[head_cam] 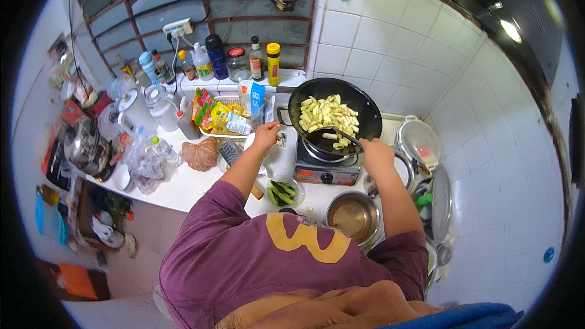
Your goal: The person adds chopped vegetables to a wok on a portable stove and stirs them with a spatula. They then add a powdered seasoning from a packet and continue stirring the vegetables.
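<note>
A black wok (369, 121) sits over a portable gas stove (325, 174), its bowl tipped towards me. Pale, peeled vegetable pieces (330, 112) fill its middle, and a few lie lower near the rim. On the wok's left side, my left hand (266, 138) grips the loop handle (284, 117). My right hand (378, 157) holds a dark-handled spatula (349, 136) whose head is in the wok below the main heap. Part of that head is hidden by the food. Below the stove stands a clear bowl of green vegetable strips (282, 193).
A steel pot (353, 216) stands close before me. Left lie a cleaver (230, 151), a pumpkin piece (200, 154) and a white basket of packets (224, 116). Bottles (256, 61) line the sill. Lidded pots (418, 139) crowd the right, against the tiled wall (491, 183).
</note>
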`<state>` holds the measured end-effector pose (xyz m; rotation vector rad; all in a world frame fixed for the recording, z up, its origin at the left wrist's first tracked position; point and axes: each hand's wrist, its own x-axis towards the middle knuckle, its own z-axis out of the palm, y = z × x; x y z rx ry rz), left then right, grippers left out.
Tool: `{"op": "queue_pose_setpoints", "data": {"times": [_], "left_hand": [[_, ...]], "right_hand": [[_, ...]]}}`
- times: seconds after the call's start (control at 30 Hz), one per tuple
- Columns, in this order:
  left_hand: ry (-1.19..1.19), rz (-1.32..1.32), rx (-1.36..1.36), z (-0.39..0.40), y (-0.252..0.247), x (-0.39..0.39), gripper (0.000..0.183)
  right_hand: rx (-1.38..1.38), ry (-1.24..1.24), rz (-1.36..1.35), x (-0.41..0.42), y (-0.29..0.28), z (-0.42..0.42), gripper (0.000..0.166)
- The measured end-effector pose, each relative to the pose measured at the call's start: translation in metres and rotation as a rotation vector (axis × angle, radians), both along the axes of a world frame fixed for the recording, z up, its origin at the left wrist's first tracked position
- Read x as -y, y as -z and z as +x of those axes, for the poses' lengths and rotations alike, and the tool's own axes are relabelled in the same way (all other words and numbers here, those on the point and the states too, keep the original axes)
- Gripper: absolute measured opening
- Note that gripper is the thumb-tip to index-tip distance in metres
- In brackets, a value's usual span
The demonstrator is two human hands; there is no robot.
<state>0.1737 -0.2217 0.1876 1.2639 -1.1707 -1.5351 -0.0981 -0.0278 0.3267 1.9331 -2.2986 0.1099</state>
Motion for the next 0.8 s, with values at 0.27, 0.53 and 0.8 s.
{"op": "queue_pose_setpoints", "data": {"times": [0.27,0.53,0.8], "left_hand": [[0.048,-0.059,-0.01,0.022,0.019,0.003,0.028],[0.089,-0.318,0.129,0.018,0.036,0.017,0.03],[0.079,-0.375,0.203,0.018,0.025,0.019,0.028]], "right_hand": [[0.038,0.034,-0.019,0.026,-0.064,-0.045,0.028],[0.091,0.379,0.356,0.101,-0.056,-0.142,0.018],[1.208,0.425,0.362,0.096,0.067,-0.149,0.02]]}}
